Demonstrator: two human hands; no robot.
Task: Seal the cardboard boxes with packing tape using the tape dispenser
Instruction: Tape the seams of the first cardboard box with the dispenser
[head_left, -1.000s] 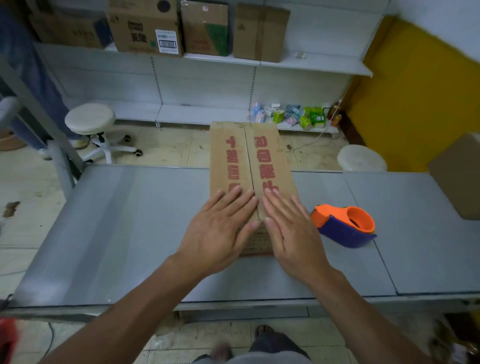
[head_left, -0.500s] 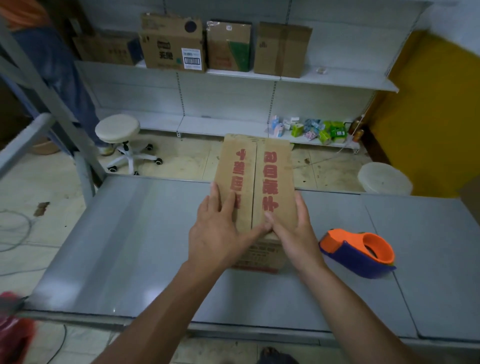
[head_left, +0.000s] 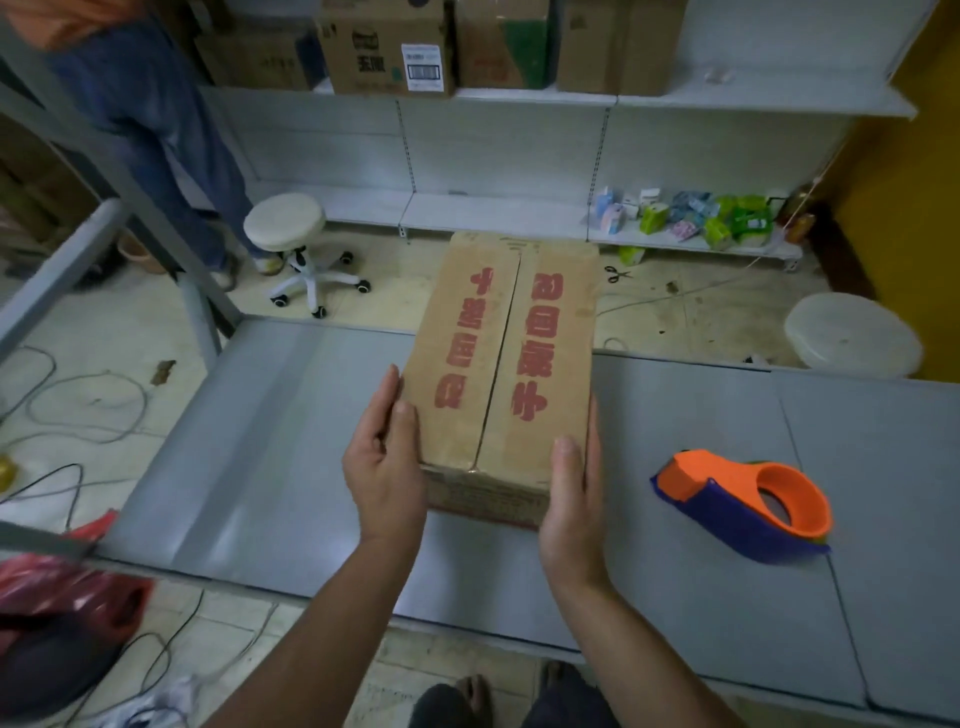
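Grip open and flat, from the head view: left hand (head_left: 387, 457) and right hand (head_left: 571, 499) press opposite sides of the cardboard box (head_left: 504, 358) at mid-counter (head_left: 260, 467). The tape dispenser (head_left: 743, 504) lies untouched toward the counter's right. The step looks like positioning; next, the right hand should fetch the dispenser.

A shop stockroom: beyond the fingers (head_left: 390, 387), white metal retail shelving (head_left: 498, 150) holds cardboard cartons (head_left: 384, 47) up high and small packaged goods (head_left: 727, 226) lower down, a grey metal table (head_left: 260, 441) lies beneath the fingers, and cables (head_left: 78, 405) trail over the tiled floor (head_left: 130, 322) to their left.
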